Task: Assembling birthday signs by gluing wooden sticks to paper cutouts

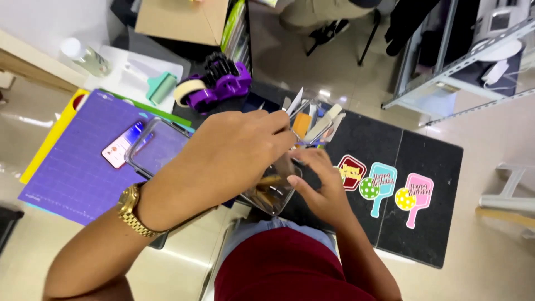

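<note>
Head view, looking straight down over a black mat [390, 145] that covers the tabletop.

Left hand [239, 150]: fingers bent, tips closed at the top of a clear plastic tub [304, 125] of craft tools near the middle of the mat's far edge. It appears to pinch one of the tools; exactly which one, I cannot tell, since the fingertips cover it. Gold watch [131, 209] on this wrist.

Right hand [320, 187]: fingers curled against the near side of the same tub, steadying it from below. Contact looks firm, but whether the palm side wraps the tub is hidden.

The tub sits between the two hands, left hand above and to its left, right hand just beneath it. Flat blades and scrapers, one orange [301, 124], stick up from it.

A clear plastic lid or tray [159, 147] lies just left of the left hand, partly over a purple cutting mat [78, 167] at the left end of the tabletop. A small card [120, 146] rests on the purple mat beside the tray.

A purple tape dispenser [217, 83] stands near the far edge, behind the left hand.

Three paddle-shaped stickers [384, 187], dark red, teal and pink, lie in a row on the black mat to the right of the right hand, close but not touching.
</note>
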